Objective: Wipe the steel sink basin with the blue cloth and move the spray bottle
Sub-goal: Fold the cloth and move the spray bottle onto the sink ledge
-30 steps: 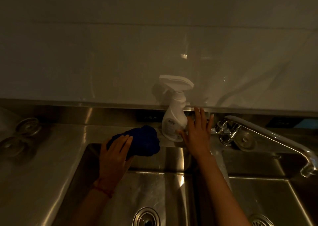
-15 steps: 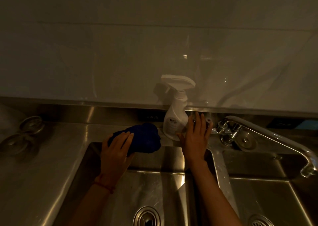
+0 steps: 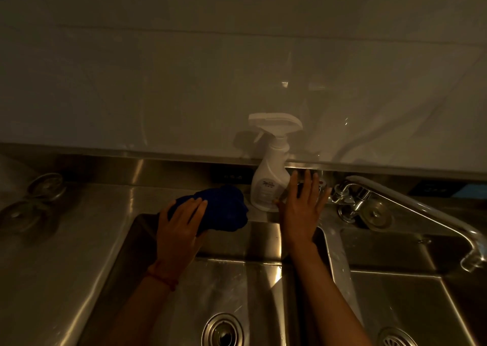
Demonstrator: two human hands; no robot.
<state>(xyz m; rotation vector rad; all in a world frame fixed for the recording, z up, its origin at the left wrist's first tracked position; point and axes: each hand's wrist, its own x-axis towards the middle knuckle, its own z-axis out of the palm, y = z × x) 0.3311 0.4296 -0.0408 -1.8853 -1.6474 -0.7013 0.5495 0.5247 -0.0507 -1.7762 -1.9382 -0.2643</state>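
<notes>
A bunched blue cloth point(image 3: 224, 210) lies on the back rim of the left steel sink basin point(image 3: 237, 287). My left hand point(image 3: 180, 227) presses on the cloth's near left side, fingers curled over it. A white spray bottle point(image 3: 270, 179) stands upright on the ledge against the wall, just right of the cloth. My right hand point(image 3: 303, 208) is flat with fingers spread, right beside the bottle's lower right side; its thumb is at the bottle's base. No grip on the bottle shows.
A chrome tap point(image 3: 363, 203) with a long spout point(image 3: 427, 214) reaches over the right basin point(image 3: 400, 293). Round drains point(image 3: 222, 330) sit in both basins. Two round metal lids point(image 3: 31, 200) lie on the left counter. A glossy wall panel rises behind.
My right hand has drawn back slightly toward me while staying beside the bottle. The cloth and my left hand have shifted a little to the right along the rim.
</notes>
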